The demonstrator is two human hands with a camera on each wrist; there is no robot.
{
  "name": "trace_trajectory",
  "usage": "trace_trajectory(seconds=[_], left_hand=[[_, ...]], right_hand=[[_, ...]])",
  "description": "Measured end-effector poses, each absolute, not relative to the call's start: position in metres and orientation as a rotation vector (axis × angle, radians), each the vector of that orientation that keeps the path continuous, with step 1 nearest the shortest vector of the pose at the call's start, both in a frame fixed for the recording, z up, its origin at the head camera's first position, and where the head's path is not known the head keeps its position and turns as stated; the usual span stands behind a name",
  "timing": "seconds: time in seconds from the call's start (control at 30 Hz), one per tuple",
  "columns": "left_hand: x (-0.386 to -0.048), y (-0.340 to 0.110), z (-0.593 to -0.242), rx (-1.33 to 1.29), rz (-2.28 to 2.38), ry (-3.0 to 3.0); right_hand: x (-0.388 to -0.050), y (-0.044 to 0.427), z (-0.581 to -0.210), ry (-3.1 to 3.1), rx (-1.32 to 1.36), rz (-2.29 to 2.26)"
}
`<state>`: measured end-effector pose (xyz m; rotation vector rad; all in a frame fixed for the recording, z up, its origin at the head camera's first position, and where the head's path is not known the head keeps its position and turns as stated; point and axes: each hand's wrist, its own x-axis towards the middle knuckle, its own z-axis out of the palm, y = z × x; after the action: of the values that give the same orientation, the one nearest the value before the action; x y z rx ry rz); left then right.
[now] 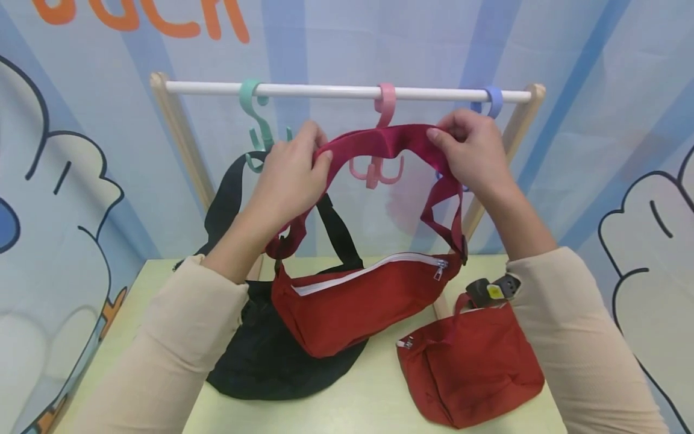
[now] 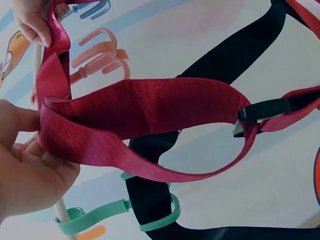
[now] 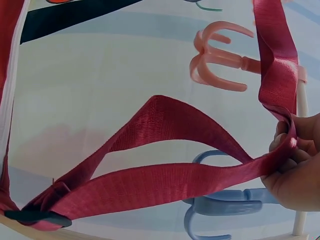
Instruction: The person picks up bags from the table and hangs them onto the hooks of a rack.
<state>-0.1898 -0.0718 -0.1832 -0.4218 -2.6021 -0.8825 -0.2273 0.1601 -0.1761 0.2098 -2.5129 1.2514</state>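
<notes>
Head view: one red waist bag (image 1: pixel 368 301) is held up by its crimson strap (image 1: pixel 363 144), on the near side of a white rail (image 1: pixel 325 90), its body hanging tilted, left end lower, above the table (image 1: pixel 379 401). Strap pinched at two places: on the left between thumb and curled fingers of the left hand (image 1: pixel 295 175), on the right likewise by the right hand (image 1: pixel 474 150). Both grips closed on webbing only; the pouch is touched by neither.

Handling, as judged: light, soft fabric, little stiffness, nothing fragile. Webbing looks smooth and faintly glossy, so some slipping may be expected; folds and twists are seen near both ends. Best taken by the strap's upper run, hands well apart, so the loop is kept spread.

Count: two red bags, the second (image 1: pixel 482 355) set on the table at near right. One black bag (image 1: pixel 282 374), left, its strap looped on the green hook (image 1: pixel 260 120). Three hooks: one green, one pink (image 1: pixel 386 102) at middle, one blue (image 1: pixel 494 99) at right. One rail, two wooden posts (image 1: pixel 184 144). Two dark buckles on the held strap, left (image 2: pixel 267 109) and right (image 3: pixel 37 217).
</notes>
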Motion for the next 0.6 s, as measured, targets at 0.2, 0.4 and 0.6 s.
trace_trajectory(seconds=[0.2,0.4,0.6], left_hand=[[-0.191,-0.068,-0.184,-0.403,-0.872,-2.599],[-0.192,-0.066,-0.187,-0.386,-0.841,-2.610],[-0.194,-0.067,-0.190,-0.366,-0.822,-2.617]], right_hand=[[-0.232,0.156,-0.179,-2.499,0.147,1.220],[-0.236,0.150,-0.181,-2.461,0.132,1.151],[-0.239,0.147,-0.185,-2.455,0.157,1.097]])
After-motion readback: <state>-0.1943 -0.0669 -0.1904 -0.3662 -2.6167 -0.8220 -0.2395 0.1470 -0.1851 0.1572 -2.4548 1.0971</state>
